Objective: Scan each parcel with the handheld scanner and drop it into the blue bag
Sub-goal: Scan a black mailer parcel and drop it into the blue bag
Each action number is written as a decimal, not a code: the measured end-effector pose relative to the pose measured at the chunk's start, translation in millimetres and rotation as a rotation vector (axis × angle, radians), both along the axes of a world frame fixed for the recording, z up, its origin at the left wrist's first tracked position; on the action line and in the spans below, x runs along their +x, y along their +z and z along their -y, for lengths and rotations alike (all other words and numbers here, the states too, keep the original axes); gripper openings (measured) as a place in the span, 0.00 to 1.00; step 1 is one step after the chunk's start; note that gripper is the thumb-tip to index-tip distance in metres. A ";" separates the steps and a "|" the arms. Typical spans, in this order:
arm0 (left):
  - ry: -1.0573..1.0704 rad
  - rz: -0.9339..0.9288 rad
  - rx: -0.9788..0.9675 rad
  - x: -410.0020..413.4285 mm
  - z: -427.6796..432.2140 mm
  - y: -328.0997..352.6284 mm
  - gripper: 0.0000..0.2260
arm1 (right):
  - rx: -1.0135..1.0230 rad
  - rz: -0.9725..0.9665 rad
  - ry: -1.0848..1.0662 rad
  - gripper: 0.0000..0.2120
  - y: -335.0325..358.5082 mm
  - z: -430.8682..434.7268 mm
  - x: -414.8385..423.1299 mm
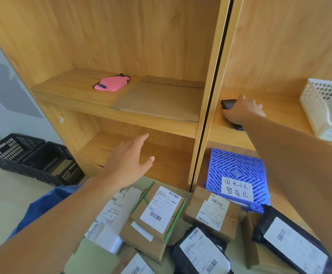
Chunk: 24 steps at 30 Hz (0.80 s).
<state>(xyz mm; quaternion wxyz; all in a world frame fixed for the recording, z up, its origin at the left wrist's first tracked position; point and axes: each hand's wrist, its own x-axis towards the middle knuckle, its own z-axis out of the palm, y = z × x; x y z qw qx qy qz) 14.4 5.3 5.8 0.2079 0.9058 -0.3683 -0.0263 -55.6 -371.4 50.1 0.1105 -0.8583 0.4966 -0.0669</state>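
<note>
A black handheld scanner (228, 104) lies on the right-hand wooden shelf. My right hand (242, 110) rests on top of it with fingers spread, covering most of it. My left hand (129, 159) hovers open in the air above the parcels, holding nothing. Below lie several labelled parcels: a green-taped cardboard box (159, 210), a smaller cardboard box (212, 212), a black poly mailer (202, 252) and a larger black mailer (293, 246). The blue bag (42, 202) shows at the lower left, partly hidden by my left arm.
On the left shelf sit a pink pouch (111, 84) and a flat cardboard sheet (159, 99). A white plastic basket (327, 109) stands at the right. A blue plastic grid (238, 167) with a handwritten sign leans below. Black crates (32, 157) stand on the floor.
</note>
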 end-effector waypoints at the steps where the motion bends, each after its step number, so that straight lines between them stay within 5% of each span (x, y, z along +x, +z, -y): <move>1: -0.007 -0.001 0.000 0.0 3.7 1.4 0.32 | 0.002 0.023 0.006 0.39 -0.9 0.2 -3.3; 16: -0.113 -0.026 -0.066 -26.3 49.0 12.3 0.33 | -0.042 0.332 0.139 0.45 31.0 -19.0 -57.8; 24: -0.201 -0.028 -0.046 -66.2 81.4 3.7 0.33 | -0.073 0.363 0.209 0.40 41.0 -60.0 -137.5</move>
